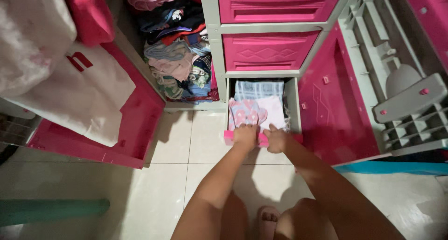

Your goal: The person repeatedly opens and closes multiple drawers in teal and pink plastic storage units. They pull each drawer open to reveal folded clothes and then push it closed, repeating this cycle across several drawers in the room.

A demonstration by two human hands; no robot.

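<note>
A pink and grey plastic cabinet [261, 44] is filling the upper middle of the frame, its 2 doors swinging wide: the left door [116, 137] is lying toward the lower left, the right door [331, 109] toward the right with a grey rack [396, 86] beside it. A white bag [84, 95] is resting on the left door, and a stack of folded clothes [179, 58] is sitting on the open shelf at upper centre. Below 2 closed pink drawers, the bottom drawer [259, 139] is standing pulled out at centre frame, showing folded cloths [256, 107] in blue check, floral and pale pink. The left hand [245, 136] and right hand [277, 140] are both gripping the drawer's pink front edge, fingers curled closed over it, side by side. The step in hand looks like moving the drawer along its track; the next move is likely calling for an even push or pull with both hands, keeping the cloths clear of the frame.
</note>
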